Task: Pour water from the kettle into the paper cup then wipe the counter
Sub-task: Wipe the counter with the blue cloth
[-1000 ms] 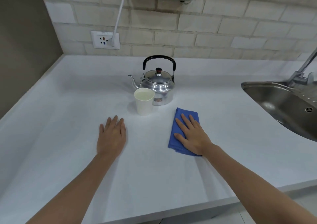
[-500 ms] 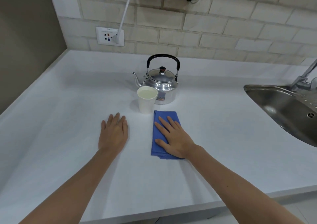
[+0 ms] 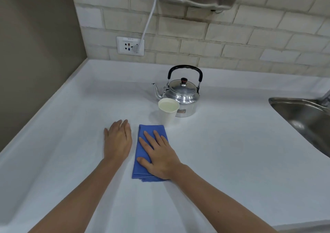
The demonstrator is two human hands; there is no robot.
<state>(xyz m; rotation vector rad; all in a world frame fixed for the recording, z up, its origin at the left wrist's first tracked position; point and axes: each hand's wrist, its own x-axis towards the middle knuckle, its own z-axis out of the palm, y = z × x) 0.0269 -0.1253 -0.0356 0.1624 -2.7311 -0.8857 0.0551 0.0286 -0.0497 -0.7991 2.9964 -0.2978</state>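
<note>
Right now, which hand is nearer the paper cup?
Right. The right hand lies flat on the blue cloth just in front of the paper cup; the left hand rests on the counter farther left.

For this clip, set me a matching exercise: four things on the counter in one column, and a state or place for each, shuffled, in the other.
Things:
1. shiny metal kettle with black handle
2. white paper cup
3. folded blue cloth
4. left hand

States or places:
A. flat and palm-down on the bare white counter
B. pressed flat under the right hand
C. filled with water, in front of the kettle
D. upright, lid on, spout pointing left

Pairs: 1-D, 2-C, 3-B, 4-A
</note>
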